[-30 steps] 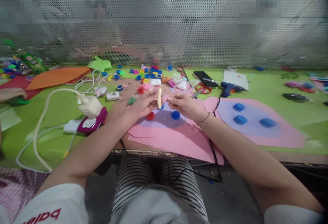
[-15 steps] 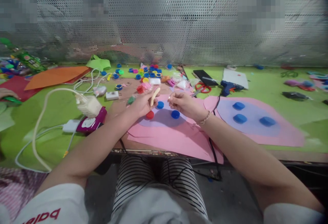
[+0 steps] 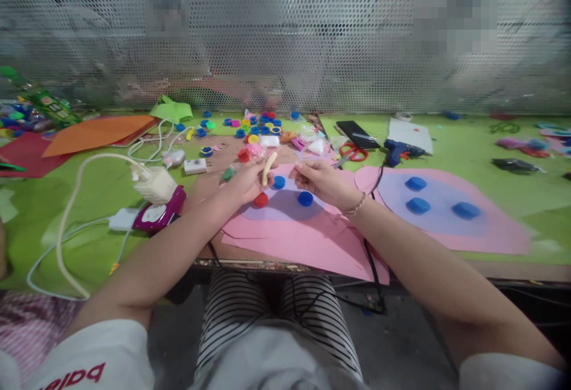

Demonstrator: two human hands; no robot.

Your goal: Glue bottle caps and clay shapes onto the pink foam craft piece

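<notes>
My left hand [image 3: 250, 183] holds a cream-coloured roll of soft clay [image 3: 269, 169] upright against its fingers. Facing it, my right hand [image 3: 317, 182] has its thumb and forefinger pinched together; whatever is between them is too small to make out. Both hands are above a pink paper shape [image 3: 294, 238] with a lilac oval [image 3: 285, 208] on it. Near my left fingers lie a blue bottle cap [image 3: 279, 182] and a red bottle cap [image 3: 261, 200]. Another blue cap [image 3: 306, 198] sits below my right hand.
A second pink shape [image 3: 508, 238] with blue caps lies right, near a blue glue gun [image 3: 397, 152], red-handled scissors [image 3: 354, 152] and a phone [image 3: 357, 134]. Left are a purple power strip [image 3: 154, 214] and cables. Loose caps [image 3: 253, 121] and clay packets [image 3: 316, 146] lie behind.
My right fingers have closed over the small pale bit that showed at their tips. The co-worker's hand with a green object at the far left has drawn back.
</notes>
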